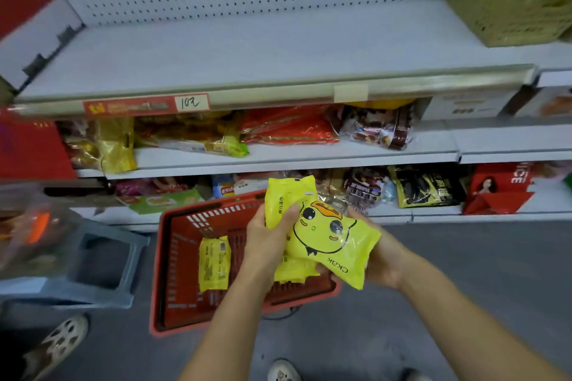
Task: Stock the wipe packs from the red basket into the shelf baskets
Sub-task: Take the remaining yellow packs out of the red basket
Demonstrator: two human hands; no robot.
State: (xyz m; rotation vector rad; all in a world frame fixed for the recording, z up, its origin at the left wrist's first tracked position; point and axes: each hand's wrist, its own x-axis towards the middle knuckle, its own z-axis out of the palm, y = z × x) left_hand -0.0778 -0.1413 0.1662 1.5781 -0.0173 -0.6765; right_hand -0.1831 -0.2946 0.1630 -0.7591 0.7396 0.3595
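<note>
Above a red basket [210,205] that sits on the grey floor in front of store shelving, a person's two hands hold yellow wipe packs. The left hand [266,238] has its fingers and thumb curled round an upright pack [286,198] whose printed back faces the camera. The right hand [382,260] grips from below a pack with a cartoon duck face [331,241], which overlaps the first. A third yellow pack [294,271] shows beneath these two, between the hands; which hand carries it cannot be told. One more pack [214,263] lies inside the basket, towards its left side. On the far right of the wide white top shelf [247,49] stands an olive woven shelf basket [507,9] with yellow packs in it. The lower shelves hold snack bags [288,127]. A grey plastic stool [102,266] stands left of the red basket, and a shoe [62,340] shows at the near left.
</note>
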